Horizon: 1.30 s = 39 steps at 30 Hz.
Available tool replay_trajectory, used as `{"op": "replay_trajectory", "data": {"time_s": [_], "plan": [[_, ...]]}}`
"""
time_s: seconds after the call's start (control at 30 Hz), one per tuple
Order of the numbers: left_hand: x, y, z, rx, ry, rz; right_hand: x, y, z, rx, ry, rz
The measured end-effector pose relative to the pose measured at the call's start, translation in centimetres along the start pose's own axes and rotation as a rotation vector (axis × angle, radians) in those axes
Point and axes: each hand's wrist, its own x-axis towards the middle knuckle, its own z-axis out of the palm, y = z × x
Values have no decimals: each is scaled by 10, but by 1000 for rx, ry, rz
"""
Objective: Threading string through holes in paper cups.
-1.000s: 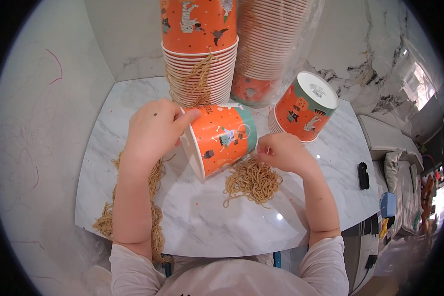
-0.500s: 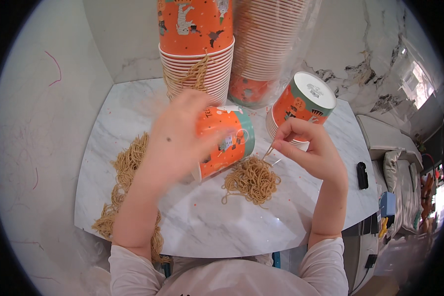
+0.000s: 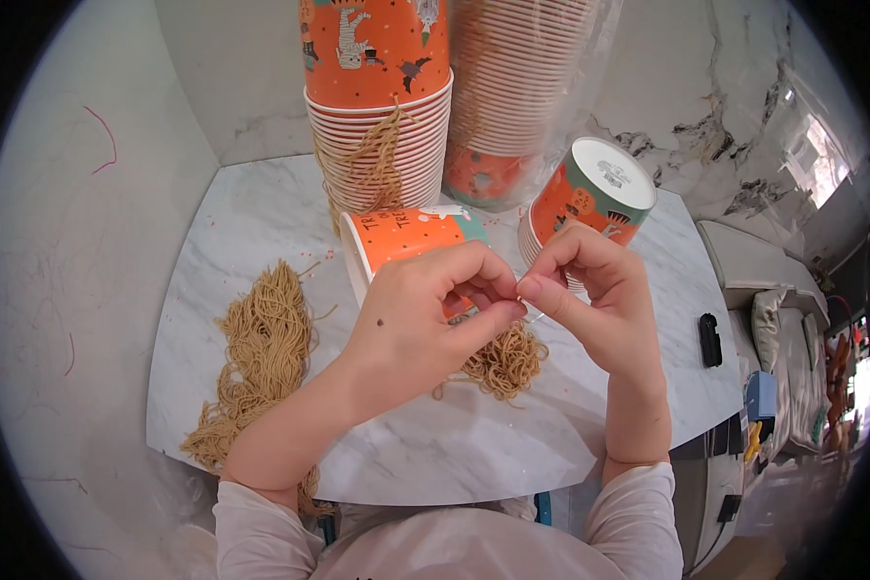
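My left hand [image 3: 435, 309] and my right hand [image 3: 599, 300] meet over the table, each closed in a pinch, fingertips touching or nearly so. My right fingers hold an end of tan cord, mostly hidden now. What my left fingertips pinch is too small to make out. Beneath them sits a curly heap of tan cord [image 3: 507, 362]. Behind my left hand an orange paper bucket with a green band [image 3: 406, 235] lies on its side, its open end to the left. A long bundle of tan cords [image 3: 266, 329] lies beside my left forearm.
A tall stack of orange paper buckets [image 3: 377, 145], with tan cords hanging over its rims, stands at the back. Behind it is a plastic-wrapped bucket stack [image 3: 517, 97]. A shorter upside-down stack [image 3: 594, 193] stands right, and a small black object [image 3: 710, 340] lies near the table's right edge.
My left hand has moved right and down from beside the lying bucket to meet my right fingertips. The right hand has shifted slightly left. More of the bucket's open end shows.
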Motion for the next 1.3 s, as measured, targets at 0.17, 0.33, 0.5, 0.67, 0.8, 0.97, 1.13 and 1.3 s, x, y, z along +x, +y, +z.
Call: {"op": "replay_trajectory", "data": {"time_s": [0.17,0.33,0.5,0.67,0.8,0.97,1.13,1.3], "plan": [[-1,-1,-3,38,-39,76,2,7,6,36,26,-47],[4,-11,1,-116,32,70,0,10,11,-21,10,-147],[0,5,-6,-183,60,-33,1,8,22,201,138,-46],[-4,18,-21,-227,196,99,2,11,20,346,-117,132],[0,15,-39,-118,390,271,1,5,14,438,-324,286],[-1,15,-60,-151,402,232,4,8,-5,72,-87,158],[-2,20,-77,-139,486,264,5,0,-35,-21,-51,177],[-9,26,-99,-42,677,277,4,-2,-63,-73,46,118]]}}
